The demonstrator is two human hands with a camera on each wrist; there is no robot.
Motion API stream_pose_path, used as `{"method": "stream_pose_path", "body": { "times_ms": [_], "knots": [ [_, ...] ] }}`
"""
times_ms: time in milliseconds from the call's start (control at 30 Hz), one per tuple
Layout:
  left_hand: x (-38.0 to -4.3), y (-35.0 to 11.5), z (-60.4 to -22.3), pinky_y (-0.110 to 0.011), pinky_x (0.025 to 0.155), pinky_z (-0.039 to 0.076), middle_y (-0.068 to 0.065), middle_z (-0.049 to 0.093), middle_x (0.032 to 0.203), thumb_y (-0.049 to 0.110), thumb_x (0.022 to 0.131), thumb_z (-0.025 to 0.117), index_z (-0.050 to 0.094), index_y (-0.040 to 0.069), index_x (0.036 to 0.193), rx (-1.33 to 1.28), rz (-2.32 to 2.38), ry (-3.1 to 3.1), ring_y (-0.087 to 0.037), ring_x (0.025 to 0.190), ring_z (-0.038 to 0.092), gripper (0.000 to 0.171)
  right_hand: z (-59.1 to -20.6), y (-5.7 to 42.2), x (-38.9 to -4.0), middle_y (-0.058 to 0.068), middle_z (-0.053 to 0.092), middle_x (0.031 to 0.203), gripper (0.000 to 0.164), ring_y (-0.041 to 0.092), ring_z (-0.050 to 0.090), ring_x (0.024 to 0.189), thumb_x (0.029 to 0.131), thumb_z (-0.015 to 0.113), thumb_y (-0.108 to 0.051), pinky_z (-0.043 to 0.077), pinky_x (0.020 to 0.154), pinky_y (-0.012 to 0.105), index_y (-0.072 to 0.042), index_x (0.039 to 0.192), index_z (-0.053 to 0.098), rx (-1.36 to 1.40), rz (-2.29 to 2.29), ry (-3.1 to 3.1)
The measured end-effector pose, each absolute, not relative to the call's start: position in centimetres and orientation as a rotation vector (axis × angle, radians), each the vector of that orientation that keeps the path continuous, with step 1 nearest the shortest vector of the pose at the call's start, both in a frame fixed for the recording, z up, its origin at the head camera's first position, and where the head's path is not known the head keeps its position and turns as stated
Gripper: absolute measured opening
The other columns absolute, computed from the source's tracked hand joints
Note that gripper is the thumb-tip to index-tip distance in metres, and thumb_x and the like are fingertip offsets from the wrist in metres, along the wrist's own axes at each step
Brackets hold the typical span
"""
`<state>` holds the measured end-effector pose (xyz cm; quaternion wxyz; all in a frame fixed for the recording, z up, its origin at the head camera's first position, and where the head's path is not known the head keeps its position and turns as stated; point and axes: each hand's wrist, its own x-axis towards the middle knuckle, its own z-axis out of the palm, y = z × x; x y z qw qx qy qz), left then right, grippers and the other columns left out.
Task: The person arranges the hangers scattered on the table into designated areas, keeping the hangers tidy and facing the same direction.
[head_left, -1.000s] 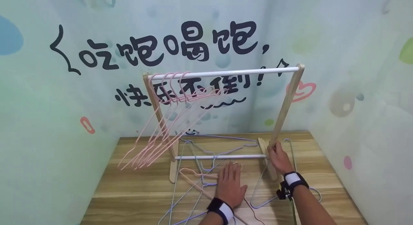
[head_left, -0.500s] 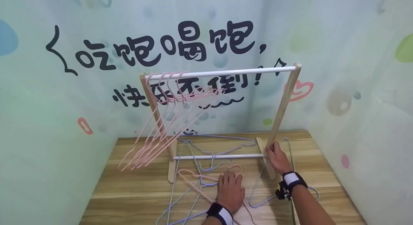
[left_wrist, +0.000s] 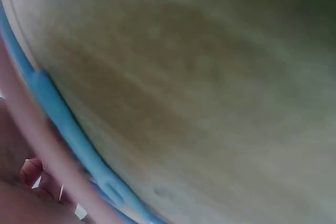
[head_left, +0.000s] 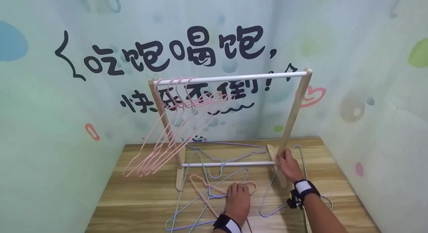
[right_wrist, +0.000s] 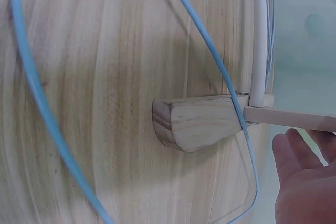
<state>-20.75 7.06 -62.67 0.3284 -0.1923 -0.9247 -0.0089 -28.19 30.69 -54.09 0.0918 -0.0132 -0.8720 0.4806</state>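
Observation:
My left hand (head_left: 238, 201) has its fingers curled on a pink hanger (head_left: 204, 198) lying low at the table's front middle. In the left wrist view, that pink hanger (left_wrist: 44, 148) passes by my bent fingers, next to a blue hanger (left_wrist: 65, 124). My right hand (head_left: 290, 164) grips the lower right wooden post (head_left: 296, 109) of a small clothes rack. The right wrist view shows this hand (right_wrist: 310, 187) on the post (right_wrist: 291, 118), just above the rack's foot (right_wrist: 202, 124). Several pink hangers (head_left: 183, 107) hang from the left end of the white rail (head_left: 254, 76).
Blue and green hangers lie overlapping on the wooden table (head_left: 113, 203). One purple-blue hanger (head_left: 230, 143) lies behind the lower rail (head_left: 230, 164). Another hanger (head_left: 303, 159) loops around the right foot, under my right arm. Printed walls stand at the back and both sides.
My left hand was flat with straight fingers; it has drawn back and its fingers have curled on the pink hanger, which has shifted slightly toward me. My right hand stays on the post.

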Motion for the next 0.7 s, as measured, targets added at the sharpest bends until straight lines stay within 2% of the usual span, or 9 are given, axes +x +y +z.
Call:
{"method": "stream_pose_path", "body": {
  "times_ms": [67, 200, 300, 433, 600, 700],
  "knots": [
    [-20.2, 6.7, -62.2, -0.04, 0.093, 0.053, -0.005, 0.06, 0.099, 0.012, 0.099, 0.058, 0.07, 0.014, 0.097, -0.506, 0.004, -2.434, -0.024, 0.1, 0.057, 0.013, -54.2, 30.7, -28.2, 0.031, 0.066, 0.13, 0.015, 0.044, 0.067, 0.111, 0.118, 0.044, -0.017, 0.055, 0.09, 0.052, -0.003, 0.123, 0.045, -0.032, 1.432, -2.592],
    [-19.4, 6.0, -61.0, -0.037, 0.084, 0.051, -0.003, 0.055, 0.097, 0.016, 0.1, 0.067, 0.067, 0.018, 0.098, -0.561, -0.006, -2.476, -0.021, 0.094, 0.056, 0.003, -54.4, 30.8, -28.3, 0.032, 0.063, 0.136, 0.019, 0.045, 0.065, 0.118, 0.119, 0.042, -0.02, 0.054, 0.095, 0.054, -0.002, 0.126, 0.044, -0.025, 1.44, -2.608],
    [-18.9, 5.5, -59.9, -0.035, 0.079, 0.048, -0.002, 0.052, 0.095, 0.02, 0.104, 0.069, 0.064, 0.017, 0.102, -0.614, -0.039, -2.52, -0.019, 0.09, 0.054, 0.006, -54.3, 30.8, -28.3, 0.034, 0.06, 0.141, 0.022, 0.047, 0.063, 0.126, 0.12, 0.04, -0.021, 0.052, 0.101, 0.057, -0.001, 0.129, 0.043, -0.04, 1.46, -2.609],
    [-18.4, 4.8, -58.9, -0.034, 0.079, 0.047, -0.001, 0.049, 0.093, 0.023, 0.106, 0.069, 0.062, 0.016, 0.102, -0.658, -0.064, -2.487, -0.017, 0.087, 0.052, 0.011, -54.2, 30.7, -28.2, 0.035, 0.061, 0.142, 0.022, 0.047, 0.063, 0.126, 0.12, 0.04, -0.019, 0.053, 0.101, 0.058, -0.001, 0.131, 0.043, -0.046, 1.469, -2.603],
    [-17.9, 3.9, -58.0, -0.027, 0.068, 0.038, 0.003, 0.041, 0.086, 0.029, 0.098, 0.08, 0.059, 0.016, 0.095, -0.698, -0.129, -2.342, -0.013, 0.078, 0.044, 0.024, -54.2, 30.7, -28.2, 0.035, 0.063, 0.139, 0.021, 0.047, 0.066, 0.12, 0.119, 0.041, -0.019, 0.054, 0.098, 0.057, -0.001, 0.13, 0.044, -0.044, 1.453, -2.602],
    [-17.4, 3.5, -57.3, -0.024, 0.066, 0.031, 0.004, 0.04, 0.085, 0.028, 0.098, 0.081, 0.058, 0.017, 0.095, -0.756, -0.19, -2.332, -0.012, 0.077, 0.039, 0.025, -54.3, 30.7, -28.2, 0.034, 0.064, 0.136, 0.018, 0.046, 0.067, 0.117, 0.119, 0.041, -0.017, 0.055, 0.096, 0.056, -0.002, 0.127, 0.045, -0.035, 1.446, -2.593]
  ]
}}
